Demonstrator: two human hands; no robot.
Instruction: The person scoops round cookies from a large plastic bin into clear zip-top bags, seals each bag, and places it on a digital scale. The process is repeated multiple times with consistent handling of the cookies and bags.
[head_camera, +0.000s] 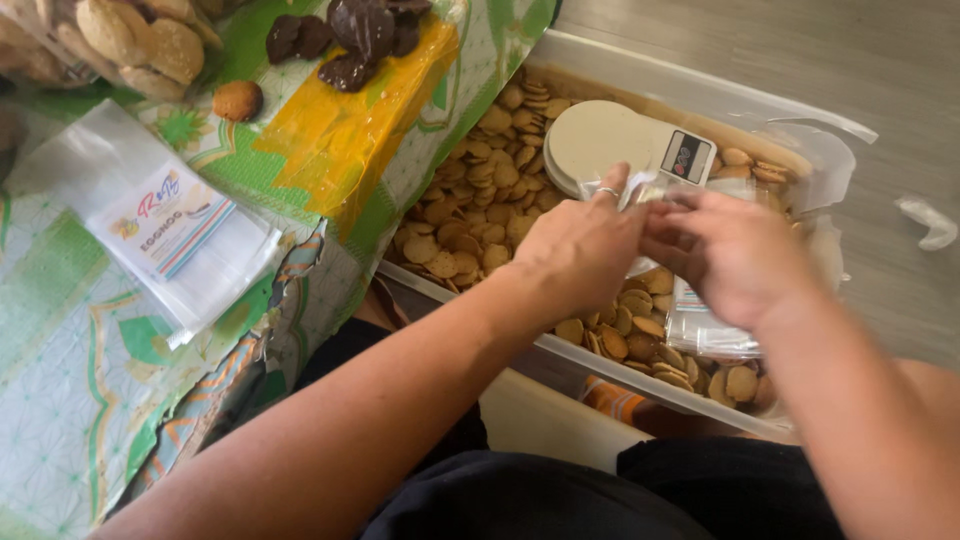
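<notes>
My left hand (580, 245) and my right hand (725, 250) meet over a clear plastic bin (700, 90) full of small round tan biscuits (470, 215). Both pinch the top of a clear plastic bag (712, 325) that hangs down into the bin with biscuits behind it. A ring sits on a finger of my left hand. Just beyond the hands, a small beige kitchen scale (610, 140) with a round platform and a little display rests on the biscuits.
A green patterned cloth (90, 330) covers the surface at left. On it lie a stack of clear labelled bags (165, 235), a yellow-wrapped block (350, 135) topped with dark chocolate biscuits (350, 35), and bagged round biscuits (130, 40). Grey floor (800, 50) lies at right.
</notes>
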